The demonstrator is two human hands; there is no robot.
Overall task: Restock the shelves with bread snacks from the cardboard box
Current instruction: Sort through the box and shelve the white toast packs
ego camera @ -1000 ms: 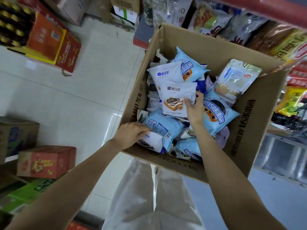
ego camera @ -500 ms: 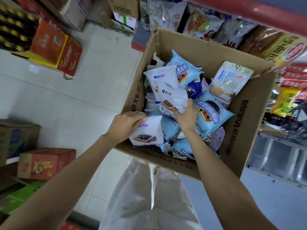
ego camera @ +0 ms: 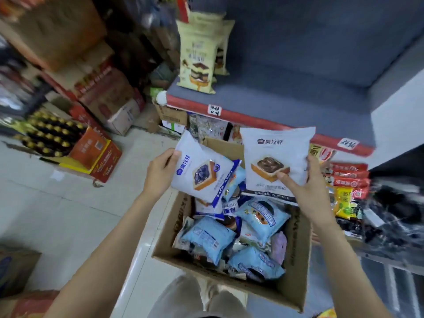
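- Two white bread packs are held above the box point(ego camera: 296, 260): a blueberry pack point(ego camera: 202, 173) clamped in the left hand point(ego camera: 160, 173), and a chocolate pack point(ego camera: 276, 157) clamped in the right hand point(ego camera: 305, 189).
- The blueberry pack is gripped at its left edge and lies tilted, its long axis running down to the right; the chocolate pack is held upright by its lower right corner, thumb on the front.
- The shelf point(ego camera: 286, 97) lies forward of and above both packs; its red lip point(ego camera: 263, 117) is just beyond the top of the chocolate pack, so the right hand is judged the nearer.
- On the shelf, cream cake bags point(ego camera: 197, 56) stand at the left end; the rest of the grey deck is bare, so the lip appears to be the only thing to be cleared.
- More blue packs point(ego camera: 261, 216) are left in the box below.
- Snacks point(ego camera: 348, 177) hang lower right, and bottle crates point(ego camera: 75, 143) stand on the floor at left, well apart.
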